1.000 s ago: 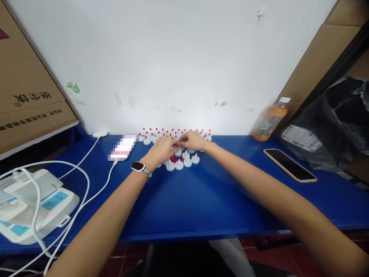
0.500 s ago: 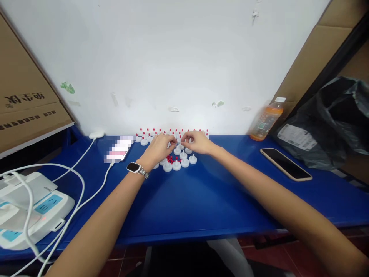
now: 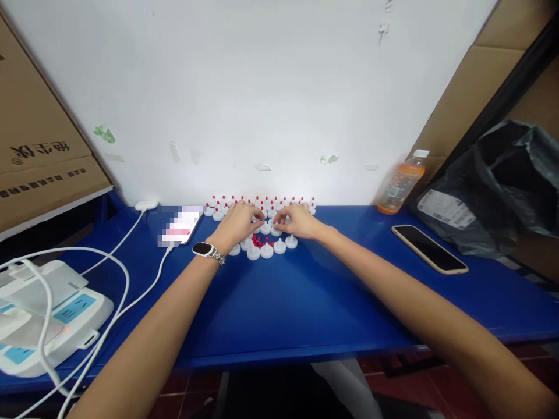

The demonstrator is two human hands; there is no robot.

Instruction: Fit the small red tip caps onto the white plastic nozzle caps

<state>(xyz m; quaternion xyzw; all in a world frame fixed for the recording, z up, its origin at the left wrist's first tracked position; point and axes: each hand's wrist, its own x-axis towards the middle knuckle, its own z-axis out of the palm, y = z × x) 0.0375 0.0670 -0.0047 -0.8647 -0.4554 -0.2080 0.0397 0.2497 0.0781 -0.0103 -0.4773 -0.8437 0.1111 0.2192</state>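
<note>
White caps (image 3: 266, 251) on blue table (image 3: 279, 314), loose red tips (image 3: 257, 241) among them. Right hand (image 3: 298, 221) half-curled at 1 cap, grip unclear. Left hand (image 3: 239, 223) half-curled over caps, can't tell if holding anything. Red-tipped caps (image 3: 218, 214) behind, near wall (image 3: 279, 105).

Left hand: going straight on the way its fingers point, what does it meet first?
The left hand would probably meet a red-tipped white cap first, then the right hand; depth is unclear, so it might pass over the cap.

Blue tbl (image 3: 279, 308) against scuffed wht wall (image 3: 262, 87), red tiled flr (image 3: 172, 404) below.
</note>
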